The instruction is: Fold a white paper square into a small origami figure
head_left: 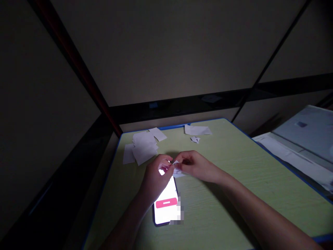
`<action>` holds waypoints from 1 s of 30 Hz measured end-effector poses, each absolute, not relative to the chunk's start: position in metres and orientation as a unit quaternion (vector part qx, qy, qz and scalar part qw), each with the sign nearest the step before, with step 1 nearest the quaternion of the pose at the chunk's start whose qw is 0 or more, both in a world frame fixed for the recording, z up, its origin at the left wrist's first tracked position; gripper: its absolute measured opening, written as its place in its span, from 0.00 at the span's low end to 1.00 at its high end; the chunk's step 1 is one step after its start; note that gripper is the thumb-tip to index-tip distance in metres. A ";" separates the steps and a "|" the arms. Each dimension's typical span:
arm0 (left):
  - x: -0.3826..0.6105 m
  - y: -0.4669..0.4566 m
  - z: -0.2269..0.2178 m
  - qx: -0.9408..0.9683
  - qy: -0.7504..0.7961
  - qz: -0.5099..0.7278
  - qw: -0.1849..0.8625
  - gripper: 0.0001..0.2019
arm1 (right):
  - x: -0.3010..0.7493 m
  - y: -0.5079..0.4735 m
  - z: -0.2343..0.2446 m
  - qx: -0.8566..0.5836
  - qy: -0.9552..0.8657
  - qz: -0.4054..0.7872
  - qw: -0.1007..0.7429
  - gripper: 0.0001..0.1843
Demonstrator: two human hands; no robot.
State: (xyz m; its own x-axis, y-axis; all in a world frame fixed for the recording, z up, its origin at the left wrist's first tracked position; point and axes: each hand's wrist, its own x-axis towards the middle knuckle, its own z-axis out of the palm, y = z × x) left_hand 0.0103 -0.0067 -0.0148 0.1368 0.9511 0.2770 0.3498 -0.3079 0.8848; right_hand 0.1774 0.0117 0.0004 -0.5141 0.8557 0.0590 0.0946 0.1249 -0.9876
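My left hand (156,177) and my right hand (195,166) meet over the middle of a pale green table (247,180). Both pinch a small white piece of paper (177,170) between their fingertips. Just under my left hand lies a phone (166,205), face up, with a bright white screen and a pink bar on it. The room is dark, and the phone's glow lights my fingers and the paper.
A loose pile of white paper sheets (143,147) lies at the table's far left. A single sheet (197,130) and a tiny crumpled scrap (195,139) sit near the far edge. Dark frame bars cross the walls behind. A light grey surface (304,139) stands at right.
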 end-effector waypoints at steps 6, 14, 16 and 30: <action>0.012 -0.007 -0.012 0.645 0.479 0.463 0.374 0.07 | 0.175 0.010 0.003 -0.369 -0.653 0.558 0.355 0.03; 0.008 -0.005 -0.012 0.648 0.494 0.439 0.377 0.04 | 0.173 0.011 0.001 -0.384 -0.635 0.544 0.392 0.01; 0.007 -0.004 -0.014 0.655 0.503 0.428 0.366 0.05 | 0.173 0.011 0.002 -0.385 -0.635 0.541 0.394 0.01; 0.009 -0.008 -0.008 0.658 0.525 0.446 0.304 0.05 | 0.163 0.009 -0.005 -0.380 -0.607 0.553 0.426 0.08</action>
State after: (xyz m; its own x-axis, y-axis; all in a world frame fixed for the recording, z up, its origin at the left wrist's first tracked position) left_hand 0.0091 -0.0082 -0.0077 0.0497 0.9621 0.2679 0.4197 -0.2636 0.8686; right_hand 0.1634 0.0091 -0.0050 -0.3486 0.9323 0.0968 -0.0097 0.0997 -0.9950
